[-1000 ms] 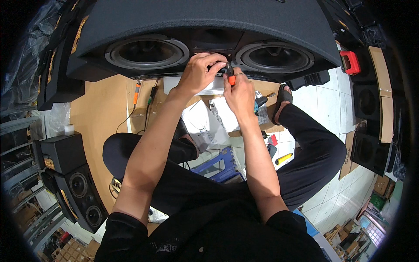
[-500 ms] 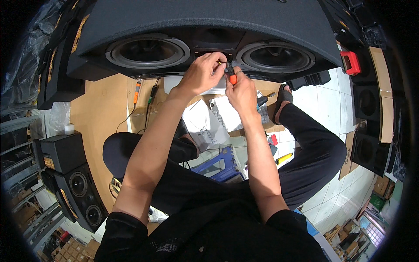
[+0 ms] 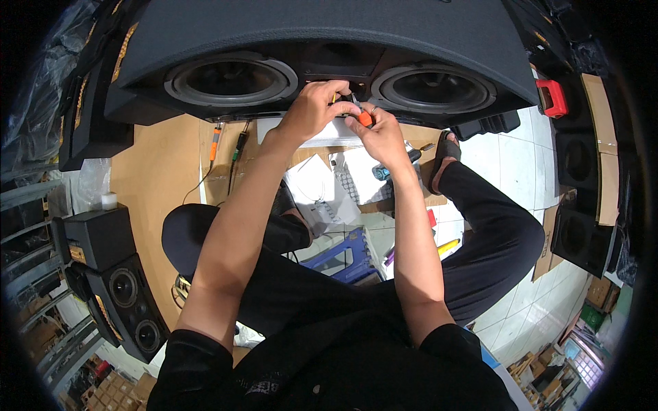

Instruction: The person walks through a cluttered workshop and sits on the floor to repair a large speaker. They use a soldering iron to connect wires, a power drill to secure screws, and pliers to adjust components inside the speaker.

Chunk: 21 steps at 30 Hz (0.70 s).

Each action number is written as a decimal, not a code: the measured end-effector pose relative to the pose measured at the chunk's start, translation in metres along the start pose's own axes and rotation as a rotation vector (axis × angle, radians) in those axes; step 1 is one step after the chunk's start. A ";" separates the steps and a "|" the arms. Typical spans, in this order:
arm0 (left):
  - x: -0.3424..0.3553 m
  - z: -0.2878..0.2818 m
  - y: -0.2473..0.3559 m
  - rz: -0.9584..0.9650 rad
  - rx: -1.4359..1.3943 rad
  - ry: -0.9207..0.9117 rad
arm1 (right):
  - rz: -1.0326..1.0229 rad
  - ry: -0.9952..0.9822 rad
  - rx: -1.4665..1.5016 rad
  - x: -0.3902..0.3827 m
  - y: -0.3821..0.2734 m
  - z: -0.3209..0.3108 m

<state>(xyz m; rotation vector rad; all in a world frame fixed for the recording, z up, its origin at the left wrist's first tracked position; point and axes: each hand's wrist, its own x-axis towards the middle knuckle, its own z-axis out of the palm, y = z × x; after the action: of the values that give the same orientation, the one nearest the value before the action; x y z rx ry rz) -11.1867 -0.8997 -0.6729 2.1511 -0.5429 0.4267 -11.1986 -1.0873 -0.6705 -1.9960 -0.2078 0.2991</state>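
Observation:
A large black speaker cabinet [image 3: 329, 24] fills the far side, with one round cone [image 3: 233, 81] at left and another cone [image 3: 433, 89] at right. At its front, between the two cones, my hands work close together. My right hand [image 3: 382, 139] is closed around pliers with orange handles [image 3: 364, 119], whose dark jaws point toward the cabinet. My left hand [image 3: 312, 113] has its fingers pinched together beside the jaws. Something thin and yellow [image 3: 334, 98] shows at these fingers, too small to make out fully. The fingertips partly hide where the jaws meet it.
Below the hands lie white sheets [image 3: 312, 179] and a teal and black tool [image 3: 382, 171]. Two corded pen-shaped tools, one orange [image 3: 215, 142] and one black and green [image 3: 239, 151], lie at left. A blue plastic stool [image 3: 351, 250] stands between my legs. Smaller speakers [image 3: 123, 294] stand at left.
My right hand has turned and shifted slightly right and down, tilting the pliers' orange handles. My left thumb has straightened toward the pliers. The right forearm has swung a little to the right.

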 end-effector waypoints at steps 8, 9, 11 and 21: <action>0.006 -0.001 0.003 -0.081 -0.021 -0.069 | 0.089 -0.032 0.246 -0.001 0.011 0.012; 0.006 -0.001 0.003 -0.092 -0.006 -0.082 | 0.075 -0.009 0.251 -0.002 0.011 0.015; 0.007 -0.002 0.003 -0.099 0.022 -0.100 | 0.057 0.026 0.259 -0.003 0.015 0.020; 0.002 -0.007 0.019 -0.202 0.136 -0.118 | 0.158 0.306 0.310 -0.056 0.030 0.051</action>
<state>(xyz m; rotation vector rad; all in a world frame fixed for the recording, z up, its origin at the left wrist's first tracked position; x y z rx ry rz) -11.1955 -0.9047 -0.6546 2.3459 -0.3646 0.2321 -11.2672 -1.0722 -0.7122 -1.7246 0.1823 0.1131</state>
